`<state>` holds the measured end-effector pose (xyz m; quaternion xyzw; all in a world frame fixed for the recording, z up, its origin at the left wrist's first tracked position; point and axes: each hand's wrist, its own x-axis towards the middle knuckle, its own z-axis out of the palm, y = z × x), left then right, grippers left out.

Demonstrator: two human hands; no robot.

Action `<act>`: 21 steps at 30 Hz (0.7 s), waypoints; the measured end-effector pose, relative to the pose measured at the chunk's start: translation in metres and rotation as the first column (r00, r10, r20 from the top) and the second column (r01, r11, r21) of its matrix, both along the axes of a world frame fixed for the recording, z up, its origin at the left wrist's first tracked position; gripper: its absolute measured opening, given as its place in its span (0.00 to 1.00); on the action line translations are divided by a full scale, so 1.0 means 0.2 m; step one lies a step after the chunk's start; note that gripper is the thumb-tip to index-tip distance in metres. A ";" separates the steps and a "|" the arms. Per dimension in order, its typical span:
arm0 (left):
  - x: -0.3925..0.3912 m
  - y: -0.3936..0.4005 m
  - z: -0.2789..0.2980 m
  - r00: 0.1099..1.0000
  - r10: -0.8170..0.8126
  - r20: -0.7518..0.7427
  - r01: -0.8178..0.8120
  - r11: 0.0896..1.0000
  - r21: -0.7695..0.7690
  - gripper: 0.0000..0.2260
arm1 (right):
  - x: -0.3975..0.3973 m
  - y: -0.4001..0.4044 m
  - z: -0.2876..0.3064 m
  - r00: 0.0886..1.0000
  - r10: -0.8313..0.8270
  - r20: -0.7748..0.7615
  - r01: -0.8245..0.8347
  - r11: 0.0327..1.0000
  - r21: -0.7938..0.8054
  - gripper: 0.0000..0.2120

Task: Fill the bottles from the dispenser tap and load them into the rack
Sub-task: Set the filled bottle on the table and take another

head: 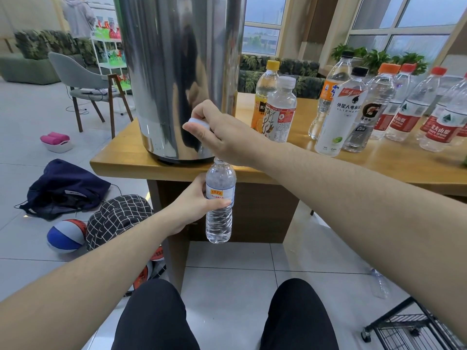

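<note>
A tall steel dispenser (174,72) stands on the wooden table's (290,160) left corner. My left hand (194,205) grips a clear water bottle (219,200) around its label, holding it upright just below the table edge, under the dispenser's front. The bottle's mouth is right under my right hand (217,132), which covers the tap. A white cap (199,122) is pinched between that hand's thumb and fingers. The bottle looks largely full of clear water. A black wire rack (414,327) stands on the floor at the lower right.
Several capped bottles (353,107) stand along the table to the right. A loose bottle (380,284) lies on the tiles near the rack. Bags (63,188) and balls (66,236) sit on the floor to the left. A grey chair (83,82) and a person (78,16) are behind.
</note>
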<state>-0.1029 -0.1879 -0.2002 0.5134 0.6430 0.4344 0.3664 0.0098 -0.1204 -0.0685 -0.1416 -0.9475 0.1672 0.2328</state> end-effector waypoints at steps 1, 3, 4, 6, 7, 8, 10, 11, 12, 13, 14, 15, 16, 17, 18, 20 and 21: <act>0.00 0.00 0.00 1.000 0.000 -0.001 0.000 1.000 0.001 0.32 | 0.00 0.00 0.00 1.000 0.008 -0.016 -0.008 1.000 -0.006 0.09; 0.00 0.00 0.00 1.000 -0.001 0.000 0.001 1.000 0.001 0.32 | -0.01 0.01 0.00 0.998 0.018 -0.054 -0.021 0.999 -0.041 0.09; 0.00 0.00 0.00 1.000 -0.003 0.002 0.003 1.000 -0.001 0.32 | -0.02 0.02 0.01 0.997 0.016 -0.075 -0.021 0.997 -0.078 0.09; 0.00 0.00 0.00 1.000 -0.004 0.005 0.004 1.000 -0.007 0.33 | -0.02 0.03 0.03 0.992 0.000 -0.126 -0.022 0.984 -0.177 0.10; 0.00 0.00 0.00 1.000 -0.005 0.003 0.005 1.000 -0.010 0.33 | -0.03 0.04 0.04 0.988 -0.009 -0.153 -0.027 0.972 -0.235 0.11; -0.01 0.00 0.00 1.000 -0.006 0.003 0.006 1.000 -0.013 0.33 | -0.03 0.05 0.06 0.984 -0.022 -0.174 -0.032 0.952 -0.303 0.12; -0.01 0.01 0.00 1.000 -0.008 0.008 0.009 1.000 -0.014 0.33 | -0.05 0.07 0.09 0.978 -0.062 -0.200 -0.038 0.888 -0.459 0.16; -0.01 0.01 0.00 1.000 -0.007 0.012 0.008 1.000 -0.012 0.33 | -0.05 0.08 0.10 0.975 -0.082 -0.208 -0.045 0.840 -0.541 0.17; -0.01 0.01 0.00 1.000 -0.006 0.014 0.006 1.000 -0.012 0.33 | -0.06 0.09 0.11 0.971 -0.104 -0.213 -0.052 0.783 -0.620 0.20; -0.01 0.01 0.00 1.000 -0.007 0.015 0.007 1.000 -0.011 0.33 | -0.06 0.10 0.11 0.968 -0.120 -0.221 -0.069 0.717 -0.694 0.22; -0.01 0.01 -0.01 1.000 -0.008 0.016 0.008 1.000 -0.013 0.33 | -0.06 0.11 0.11 0.965 -0.132 -0.226 -0.083 0.664 -0.743 0.23; -0.01 0.02 -0.01 1.000 -0.010 0.013 0.010 1.000 -0.015 0.32 | -0.06 0.12 0.10 0.964 -0.136 -0.229 -0.096 0.624 -0.775 0.23; -0.02 0.01 -0.02 1.000 -0.010 0.007 0.010 1.000 -0.020 0.32 | -0.05 0.12 0.09 0.964 -0.144 -0.223 -0.093 0.605 -0.791 0.25; -0.02 0.01 -0.02 1.000 -0.010 0.002 0.010 1.000 -0.024 0.31 | -0.05 0.13 0.09 0.963 -0.152 -0.221 -0.089 0.597 -0.798 0.26; -0.02 0.01 -0.02 1.000 -0.009 -0.001 0.009 1.000 -0.026 0.31 | -0.04 0.14 0.08 0.962 -0.169 -0.215 -0.066 0.618 -0.784 0.27; -0.01 0.01 -0.03 1.000 -0.007 0.006 0.008 1.000 -0.024 0.30 | -0.01 0.17 0.05 0.960 -0.208 -0.186 -0.003 0.658 -0.753 0.28; -0.01 0.01 -0.03 1.000 -0.006 0.012 0.006 1.000 -0.021 0.30 | 0.01 0.18 0.04 0.954 -0.236 -0.183 0.021 0.665 -0.747 0.29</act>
